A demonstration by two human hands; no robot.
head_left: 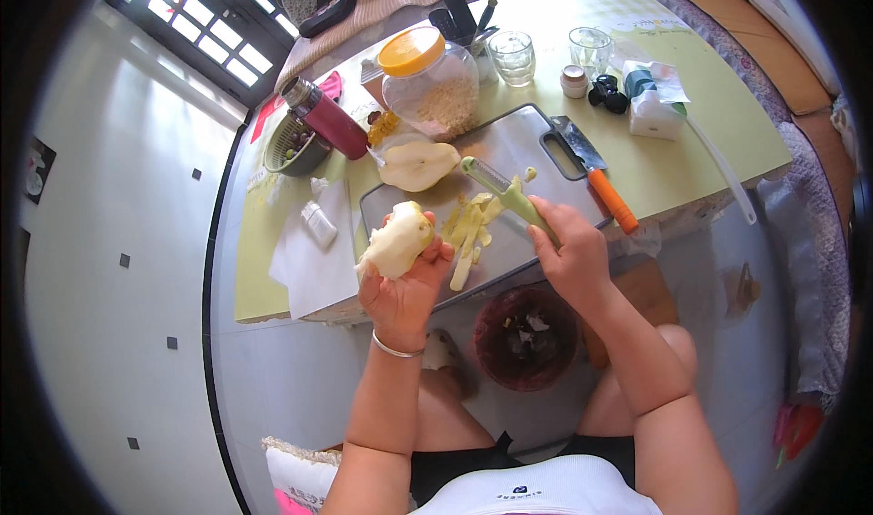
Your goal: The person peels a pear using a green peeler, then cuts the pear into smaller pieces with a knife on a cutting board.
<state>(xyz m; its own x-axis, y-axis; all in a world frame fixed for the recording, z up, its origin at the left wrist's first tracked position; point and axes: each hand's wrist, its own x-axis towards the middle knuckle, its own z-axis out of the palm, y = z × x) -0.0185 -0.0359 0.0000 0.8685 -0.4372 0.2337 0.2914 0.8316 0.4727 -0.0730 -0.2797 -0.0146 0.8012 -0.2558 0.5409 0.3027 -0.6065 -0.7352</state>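
Observation:
My left hand (406, 298) holds up a mostly peeled pear piece (397, 244), pale and wet-looking, with some yellow-green skin left along its right side. In my right hand (576, 253) is a light green peeler (520, 204), its head pointing up and left, apart from the pear piece. Below both hands lies a grey cutting board (509, 137). On it rest a pear half (416, 166), cut face up, and a heap of yellow-green peelings (470, 228). A knife (611, 198) with an orange handle lies at the board's right edge.
Behind the board stand a lidded jar (432, 92), a maroon flask (327, 119) and glasses (512, 58). A fruit basket (300, 156) sits at left, a tissue pack (657, 115) at right. Under the table edge, between my legs, is a dark red bin (486, 362).

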